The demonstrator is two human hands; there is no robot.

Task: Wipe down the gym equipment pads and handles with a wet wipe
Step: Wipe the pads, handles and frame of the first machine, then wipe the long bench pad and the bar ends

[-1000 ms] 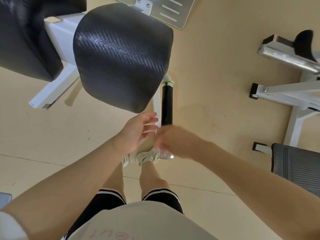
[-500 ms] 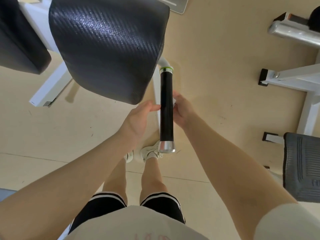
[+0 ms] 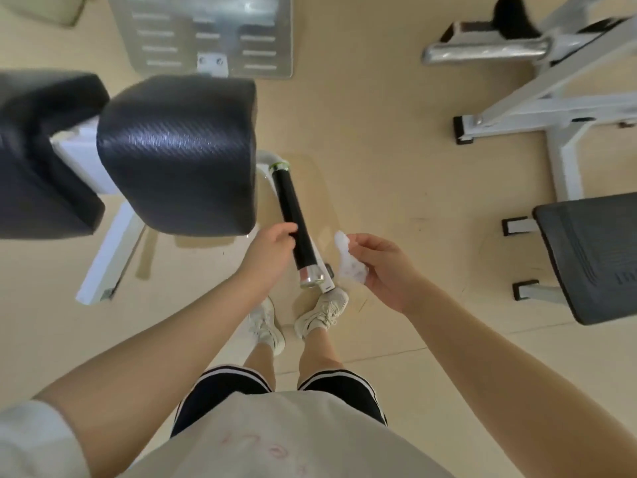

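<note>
A black handle (image 3: 295,215) with a silver end cap and a green ring sticks out beside a large black pad (image 3: 179,153). My left hand (image 3: 270,251) rests against the handle's left side, thumb and fingertips touching it near its lower half. My right hand (image 3: 382,267) is off to the right of the handle, apart from it, pinching a crumpled white wet wipe (image 3: 348,260). A second black pad (image 3: 41,157) sits at the far left.
A white machine frame (image 3: 110,257) runs under the pads. A metal footplate (image 3: 206,32) lies at the top. Another white-framed machine (image 3: 551,98) and a grey bench pad (image 3: 593,257) stand on the right. My feet (image 3: 300,319) are below the handle.
My right hand has come off the handle and moved right with the wipe. My left hand stays at the handle. The view has pulled back and tilted.
</note>
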